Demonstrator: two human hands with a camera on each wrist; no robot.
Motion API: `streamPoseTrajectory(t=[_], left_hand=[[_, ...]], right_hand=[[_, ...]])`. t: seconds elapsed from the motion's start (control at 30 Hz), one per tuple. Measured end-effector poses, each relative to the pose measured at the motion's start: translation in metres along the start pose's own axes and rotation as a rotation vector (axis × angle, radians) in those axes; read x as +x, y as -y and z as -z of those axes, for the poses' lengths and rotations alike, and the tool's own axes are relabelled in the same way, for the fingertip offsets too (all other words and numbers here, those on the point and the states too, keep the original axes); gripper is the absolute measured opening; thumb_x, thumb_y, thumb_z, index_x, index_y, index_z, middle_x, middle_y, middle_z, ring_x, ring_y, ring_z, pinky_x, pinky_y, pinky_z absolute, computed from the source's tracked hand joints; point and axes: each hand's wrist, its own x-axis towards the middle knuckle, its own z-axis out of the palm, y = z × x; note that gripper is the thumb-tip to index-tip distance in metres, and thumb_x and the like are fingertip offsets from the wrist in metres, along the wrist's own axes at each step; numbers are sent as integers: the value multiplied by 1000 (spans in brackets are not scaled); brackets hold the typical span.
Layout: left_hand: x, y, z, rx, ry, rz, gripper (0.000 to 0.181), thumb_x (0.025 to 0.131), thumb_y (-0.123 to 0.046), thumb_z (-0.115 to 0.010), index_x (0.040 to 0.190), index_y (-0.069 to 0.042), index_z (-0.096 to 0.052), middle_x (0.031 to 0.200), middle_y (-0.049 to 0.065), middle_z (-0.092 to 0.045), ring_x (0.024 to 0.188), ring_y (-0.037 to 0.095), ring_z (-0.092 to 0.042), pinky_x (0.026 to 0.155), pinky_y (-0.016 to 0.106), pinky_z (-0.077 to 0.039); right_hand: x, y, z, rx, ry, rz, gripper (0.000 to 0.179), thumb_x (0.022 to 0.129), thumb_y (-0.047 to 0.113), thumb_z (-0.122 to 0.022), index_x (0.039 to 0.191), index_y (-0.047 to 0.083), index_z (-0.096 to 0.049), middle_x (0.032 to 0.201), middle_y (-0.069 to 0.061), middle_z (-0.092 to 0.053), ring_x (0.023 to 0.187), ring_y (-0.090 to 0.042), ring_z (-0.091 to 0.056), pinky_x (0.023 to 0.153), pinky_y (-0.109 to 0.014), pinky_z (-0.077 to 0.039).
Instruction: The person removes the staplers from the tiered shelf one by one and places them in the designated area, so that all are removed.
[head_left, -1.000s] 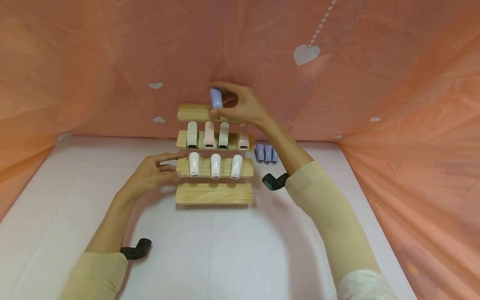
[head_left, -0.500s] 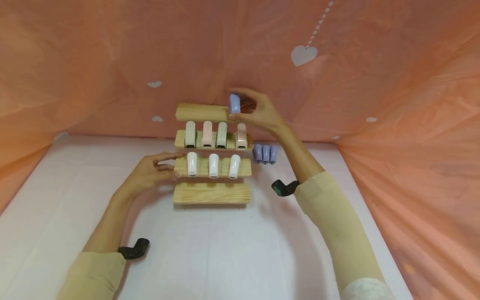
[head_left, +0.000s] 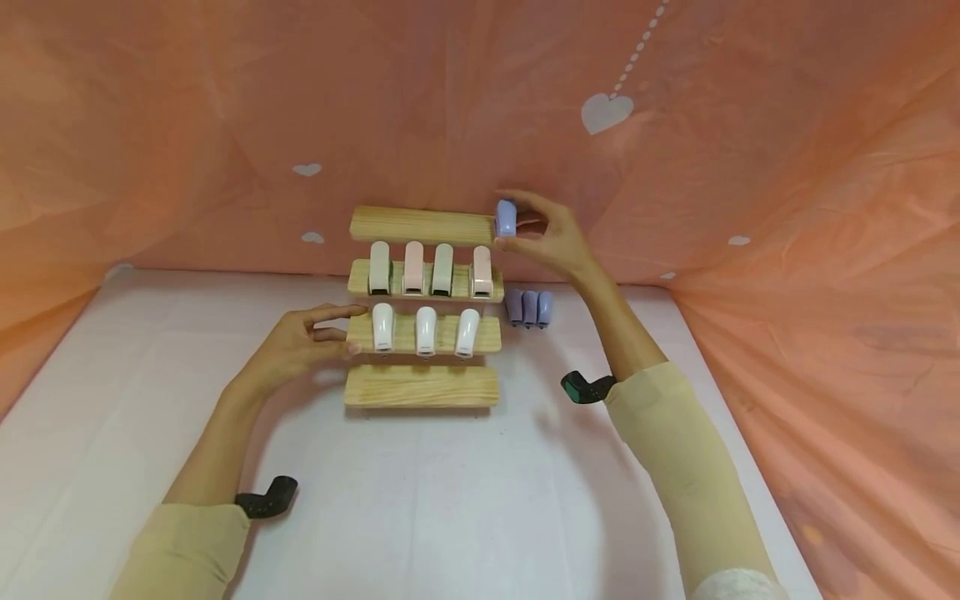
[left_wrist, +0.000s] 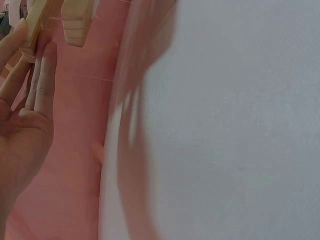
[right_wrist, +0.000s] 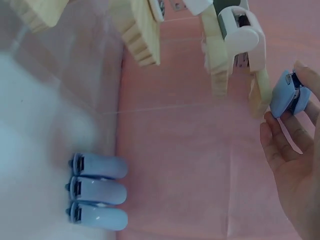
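My right hand (head_left: 551, 237) pinches a lavender mini stapler (head_left: 506, 218) between thumb and fingers, at the right end of the top shelf (head_left: 420, 225). In the right wrist view that stapler (right_wrist: 286, 95) is tilted, close to the shelf's end. A tiered wooden rack (head_left: 422, 387) stands before me. My left hand (head_left: 300, 350) holds its left side, thumb and fingers either side of a shelf end (left_wrist: 34, 30). Several pale green and pink staplers (head_left: 413, 268) line the second shelf. Three white staplers (head_left: 426, 331) rest on the third.
Three lavender staplers (head_left: 529, 308) lie side by side on the white tabletop (head_left: 450, 500), right of the rack. An orange-pink sheet with white hearts (head_left: 607, 113) hangs behind and at both sides.
My right hand has carried the lavender stapler rightward and slightly down, from above the middle of the top shelf to its right end. The left hand keeps its place on the rack.
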Motion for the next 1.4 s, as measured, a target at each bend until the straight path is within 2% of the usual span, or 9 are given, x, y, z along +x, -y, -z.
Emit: streamPoseTrajectory(t=[0.17, 0.27, 0.4, 0.47, 0.6, 0.77, 0.93, 1.1, 1.4], left_hand=[[-1, 0, -1, -7, 3, -2, 62, 86, -13, -79, 142, -4, -53, 142, 17, -51, 98, 10, -69, 84, 22, -53], [-1, -1, -2, -13, 6, -4, 62, 86, -13, -79, 142, -4, -53, 135, 20, -57, 98, 11, -69, 85, 22, -52], [-1, -1, -1, -8, 5, -1, 61, 87, -13, -78, 142, -5, -53, 118, 22, -67, 97, 13, -70, 85, 23, -53], [0, -1, -1, -4, 6, -7, 61, 87, -13, -78, 142, -5, -53, 118, 22, -67, 96, 13, -70, 85, 23, -53], [0, -1, 0, -8, 7, -15, 61, 86, -13, -79, 142, -4, -54, 132, 21, -59, 97, 13, -70, 85, 23, -53], [-2, 1, 0, -23, -1, -6, 62, 86, -14, -79, 142, -4, -54, 138, 15, -55, 100, 11, -69, 85, 23, -53], [-5, 4, -2, -46, -10, -1, 61, 86, -12, -79, 141, -4, -54, 130, 20, -60, 99, 11, -69, 84, 25, -54], [-4, 3, -3, -58, 1, -29, 61, 87, -10, -78, 141, -1, -53, 142, 23, -48, 100, 9, -68, 85, 26, -55], [-5, 4, -2, -37, -17, -27, 60, 86, -10, -78, 141, -2, -54, 128, 13, -61, 99, 10, -68, 83, 25, -55]], right_hand=[[-16, 16, 5, -4, -18, -40, 58, 79, -1, -78, 134, -2, -59, 121, -20, -63, 103, -35, -62, 97, -52, -48], [-24, 21, 9, -31, -14, -75, 58, 80, -3, -77, 134, -6, -57, 124, -25, -61, 106, -41, -60, 98, -56, -46], [-30, 5, 13, -74, 2, -101, 61, 79, -4, -77, 136, -6, -55, 127, -26, -60, 109, -42, -60, 99, -56, -45], [-33, -8, 16, -78, 8, -113, 63, 79, -4, -78, 138, -5, -54, 129, -26, -59, 111, -41, -59, 100, -55, -45], [-40, -31, 21, -91, 14, -134, 66, 79, -1, -79, 140, 1, -54, 131, -21, -59, 113, -37, -59, 101, -52, -45], [-51, -42, 23, -98, 21, -165, 67, 79, 3, -82, 140, 2, -54, 129, -21, -60, 113, -37, -61, 102, -51, -45], [-62, -52, 25, -114, 41, -212, 69, 79, 0, -81, 141, -1, -52, 133, -21, -57, 117, -38, -59, 101, -52, -46], [-73, -64, 29, -104, 44, -225, 70, 78, -6, -80, 141, -6, -50, 138, -25, -53, 124, -40, -54, 105, -53, -42], [-87, -82, 33, -224, 34, -277, 66, 79, 7, -84, 139, 3, -56, 130, -20, -60, 115, -38, -60, 100, -51, -47]])
